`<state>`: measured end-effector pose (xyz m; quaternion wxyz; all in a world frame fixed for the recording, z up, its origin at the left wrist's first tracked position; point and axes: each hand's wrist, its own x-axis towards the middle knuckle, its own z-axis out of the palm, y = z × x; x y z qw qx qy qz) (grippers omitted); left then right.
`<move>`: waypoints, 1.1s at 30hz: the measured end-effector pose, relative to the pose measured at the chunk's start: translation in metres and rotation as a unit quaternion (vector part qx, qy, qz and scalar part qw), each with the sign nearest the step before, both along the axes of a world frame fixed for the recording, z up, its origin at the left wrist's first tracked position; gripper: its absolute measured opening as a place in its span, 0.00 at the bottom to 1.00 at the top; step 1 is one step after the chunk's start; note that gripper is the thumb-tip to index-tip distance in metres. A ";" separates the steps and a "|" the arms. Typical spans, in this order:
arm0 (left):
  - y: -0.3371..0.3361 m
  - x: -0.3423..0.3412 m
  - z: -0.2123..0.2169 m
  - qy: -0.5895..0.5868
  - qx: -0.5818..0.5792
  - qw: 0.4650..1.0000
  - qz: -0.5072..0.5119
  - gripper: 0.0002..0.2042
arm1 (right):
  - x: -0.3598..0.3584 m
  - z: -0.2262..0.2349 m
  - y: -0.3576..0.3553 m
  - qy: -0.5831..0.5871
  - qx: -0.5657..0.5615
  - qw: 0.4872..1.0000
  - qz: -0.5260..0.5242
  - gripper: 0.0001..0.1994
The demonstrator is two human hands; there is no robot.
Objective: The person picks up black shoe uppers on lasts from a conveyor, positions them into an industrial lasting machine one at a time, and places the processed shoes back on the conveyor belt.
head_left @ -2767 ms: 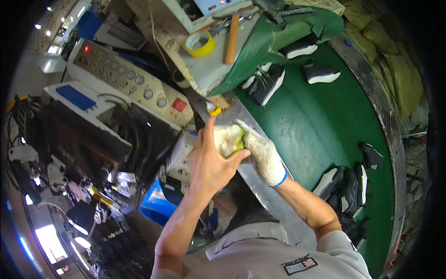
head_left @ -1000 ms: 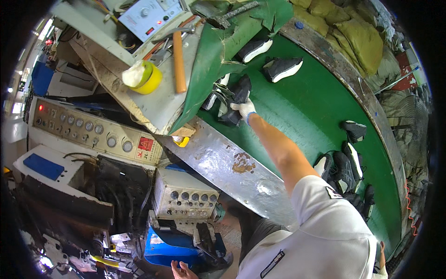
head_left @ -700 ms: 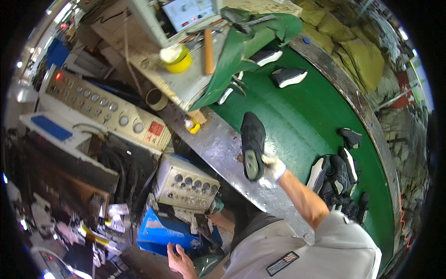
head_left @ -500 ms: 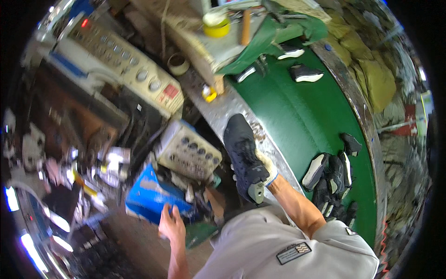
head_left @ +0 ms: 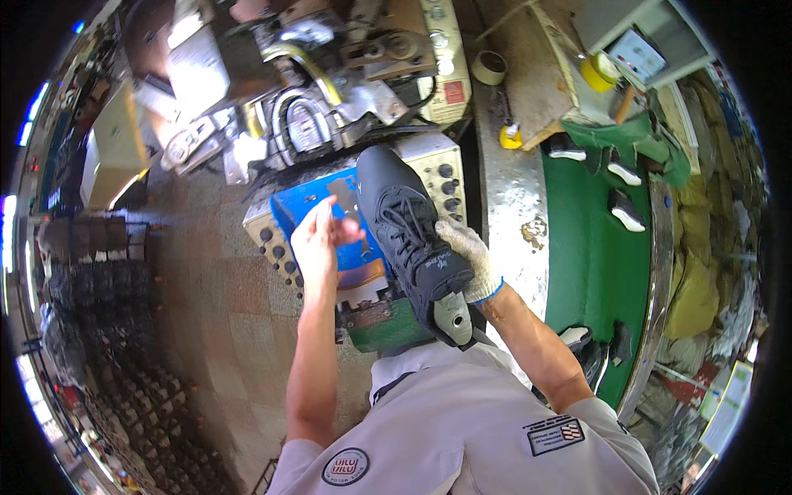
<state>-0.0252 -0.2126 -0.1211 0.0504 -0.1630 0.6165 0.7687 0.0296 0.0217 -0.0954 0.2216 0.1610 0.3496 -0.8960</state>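
A black lace-up shoe upper (head_left: pixel 400 219) stretched over a shoe last is held in front of my body, toe pointing away and laces facing up. My right hand (head_left: pixel 477 257), in a pale knit glove with a blue cuff edge, grips it from the right near the ankle opening. Part of the last (head_left: pixel 451 315) with a round hole sticks out at the heel end. My bare left hand (head_left: pixel 320 241) is beside the shoe, apart from it, with its fingers spread and slightly blurred. Beneath that hand lies a blue machine cover (head_left: pixel 318 202) with worn patches.
Ahead is a machine with curved metal parts (head_left: pixel 305 124) and a control box with black knobs (head_left: pixel 445 177). On the right, a metal ledge (head_left: pixel 516 239) borders a green conveyor belt (head_left: pixel 573 239) carrying several black shoes (head_left: pixel 624 210). Racks of dark shoes (head_left: pixel 99 330) stand left.
My view has swung left toward the machine. The shoe has come over from the ledge to in front of the blue cover, its laces now facing up. My left hand has risen toward it.
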 end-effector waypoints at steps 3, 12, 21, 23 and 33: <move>-0.026 -0.031 0.009 0.013 0.032 0.999 -0.039 0.20 | -0.015 -0.009 -0.021 -0.014 0.050 0.999 0.014 0.23; -0.075 -0.075 -0.005 -0.001 0.037 0.992 -0.117 0.08 | -0.055 0.002 -0.068 0.014 0.054 0.998 0.021 0.26; -0.063 -0.106 0.017 0.072 -0.102 0.990 0.066 0.09 | -0.100 -0.002 -0.104 0.072 0.028 0.996 -0.040 0.21; -0.061 -0.109 0.019 0.107 -0.083 0.985 0.106 0.12 | -0.109 -0.002 -0.111 0.087 0.024 0.994 -0.060 0.21; -0.046 -0.087 -0.002 0.067 0.020 0.985 0.157 0.18 | -0.139 -0.040 -0.142 0.096 0.051 0.989 -0.102 0.18</move>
